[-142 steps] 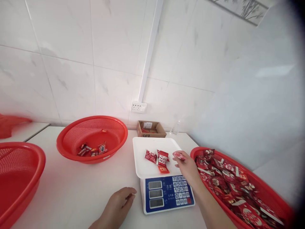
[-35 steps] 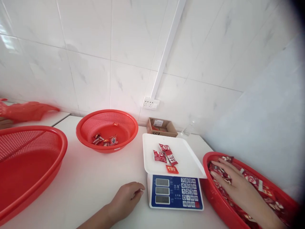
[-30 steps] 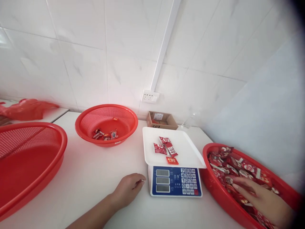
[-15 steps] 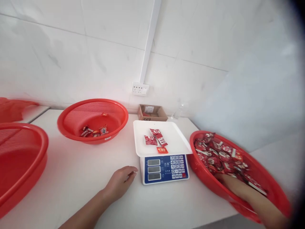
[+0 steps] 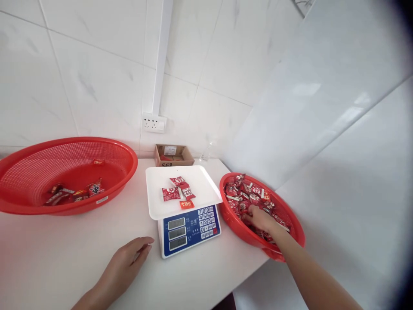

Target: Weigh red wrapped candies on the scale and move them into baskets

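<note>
My right hand [image 5: 260, 218] reaches into a red plastic basket [image 5: 298, 230] full of small red wrapped packets [image 5: 254, 199]. Its fingers are curled together among the packets; what they grip, if anything, is hidden. Over the white tabletop, my left hand [image 5: 127, 260] rests left of the digital scale [image 5: 193, 228], loosely curved, with a gap between thumb and fingers and nothing in it. On the scale's white tray [image 5: 158, 181] lie three red packets [image 5: 171, 193] and a smaller orange-red one [image 5: 187, 204].
Another red basket [image 5: 125, 161] at the left holds several wrapped pieces [image 5: 95, 188]. Behind the scale stands an open cardboard box [image 5: 176, 162], with a clear plastic object [image 5: 206, 151] beside it. The wall socket [image 5: 154, 123] is above. A panel [image 5: 274, 142] borders the right side.
The view has turned right, so the scale and baskets appear further left. My right hand has risen from deep among the packets and shows more. My left hand stays beside the scale.
</note>
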### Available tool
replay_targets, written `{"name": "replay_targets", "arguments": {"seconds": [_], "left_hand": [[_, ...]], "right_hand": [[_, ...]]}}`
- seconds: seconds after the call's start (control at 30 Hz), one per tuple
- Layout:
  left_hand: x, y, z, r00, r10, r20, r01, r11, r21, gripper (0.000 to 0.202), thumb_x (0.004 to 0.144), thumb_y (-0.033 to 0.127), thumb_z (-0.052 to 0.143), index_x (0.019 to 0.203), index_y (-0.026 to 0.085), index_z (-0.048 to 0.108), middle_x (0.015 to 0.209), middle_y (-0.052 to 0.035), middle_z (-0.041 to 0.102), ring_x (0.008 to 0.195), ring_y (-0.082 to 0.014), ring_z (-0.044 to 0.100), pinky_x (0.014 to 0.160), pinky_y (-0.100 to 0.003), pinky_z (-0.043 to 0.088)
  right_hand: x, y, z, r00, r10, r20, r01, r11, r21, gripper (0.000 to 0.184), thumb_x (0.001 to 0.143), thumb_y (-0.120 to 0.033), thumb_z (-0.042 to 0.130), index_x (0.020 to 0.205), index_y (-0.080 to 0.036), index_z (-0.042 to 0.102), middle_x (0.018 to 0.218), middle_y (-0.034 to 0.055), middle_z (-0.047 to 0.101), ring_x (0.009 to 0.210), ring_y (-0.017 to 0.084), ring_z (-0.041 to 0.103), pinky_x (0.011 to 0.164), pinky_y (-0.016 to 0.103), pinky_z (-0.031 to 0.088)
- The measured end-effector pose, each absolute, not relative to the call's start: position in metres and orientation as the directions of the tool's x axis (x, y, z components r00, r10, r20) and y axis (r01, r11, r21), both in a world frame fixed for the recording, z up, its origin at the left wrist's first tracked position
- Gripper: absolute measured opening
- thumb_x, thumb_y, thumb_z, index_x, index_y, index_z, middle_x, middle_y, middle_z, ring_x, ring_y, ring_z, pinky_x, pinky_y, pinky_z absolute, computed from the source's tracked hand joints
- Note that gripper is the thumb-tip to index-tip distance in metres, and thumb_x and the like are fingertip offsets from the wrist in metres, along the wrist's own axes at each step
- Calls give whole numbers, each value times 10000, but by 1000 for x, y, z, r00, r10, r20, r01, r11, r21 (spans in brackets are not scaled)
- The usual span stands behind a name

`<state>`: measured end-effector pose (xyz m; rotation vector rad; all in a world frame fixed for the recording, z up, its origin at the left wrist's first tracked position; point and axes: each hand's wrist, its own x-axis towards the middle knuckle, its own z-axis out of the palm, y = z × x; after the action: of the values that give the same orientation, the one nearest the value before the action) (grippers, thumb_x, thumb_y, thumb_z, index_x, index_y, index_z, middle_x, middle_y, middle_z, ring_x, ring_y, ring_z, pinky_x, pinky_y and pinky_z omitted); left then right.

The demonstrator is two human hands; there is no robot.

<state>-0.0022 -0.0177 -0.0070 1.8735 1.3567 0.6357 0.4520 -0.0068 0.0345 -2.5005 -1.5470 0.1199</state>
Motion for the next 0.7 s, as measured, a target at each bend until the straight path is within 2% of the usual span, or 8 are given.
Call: {"name": "replay_targets", "arguments": {"seconds": [0.13,0.27,0.33,0.4,0.47,0.53,0.63,0.7], "left_hand": [[-3,-16,-9,330,944,2,595,-209,776,271,831,365,437,966,259,647,973,12,694,876,-177,650,740,-227,521],[-3,-15,-11,325,945,-16,584,-188,790,269,837,361,431,976,267,643,984,18,690,889,-174,644,754,-227,516],[-2,-16,-11,324,946,-18,572,-181,800,265,842,352,425,974,269,639,982,19,688,887,-171,640,761,-231,511],[-1,-18,-9,326,945,-17,560,-178,809,261,844,341,420,967,263,638,978,14,687,876,-170,636,761,-234,507],[1,-19,-6,328,944,-22,555,-174,813,262,846,328,413,963,256,636,972,7,684,862,-167,632,756,-235,503],[1,-19,-4,331,943,-26,555,-172,814,266,850,317,402,967,250,632,971,0,680,846,-164,627,741,-234,499],[1,-20,-3,335,942,-23,566,-182,804,273,854,303,390,976,245,627,963,-7,676,821,-160,621,723,-233,492],[0,-20,-3,335,942,-16,575,-191,796,274,854,295,388,983,242,625,951,-9,675,802,-157,617,717,-234,487]], "right_hand": [[437,-1,40,418,898,-136,897,-432,-96,235,726,-306,570,923,-179,584,715,71,654,650,218,602,606,289,381],[427,-1,55,393,896,-206,914,-405,-16,185,782,-303,483,880,-216,614,802,77,671,749,238,619,634,297,383],[422,1,68,425,886,-185,904,-427,32,242,823,-325,412,870,-199,614,842,117,671,787,273,618,636,324,386],[414,6,83,450,888,-92,893,-449,34,315,860,-357,330,911,-195,595,876,132,668,801,288,616,629,339,388],[397,12,95,402,915,38,915,-399,-59,339,863,-422,322,944,-216,579,876,99,672,803,272,617,632,327,394],[371,20,101,298,945,133,942,-269,-199,341,838,-487,365,933,-242,582,839,53,676,778,241,619,628,299,399],[323,33,97,133,978,160,927,-66,-370,349,822,-515,382,890,-251,600,781,27,675,716,210,616,608,280,403],[296,42,89,48,984,173,884,39,-465,348,820,-496,388,931,-242,597,782,29,672,704,199,612,618,281,412]]}}
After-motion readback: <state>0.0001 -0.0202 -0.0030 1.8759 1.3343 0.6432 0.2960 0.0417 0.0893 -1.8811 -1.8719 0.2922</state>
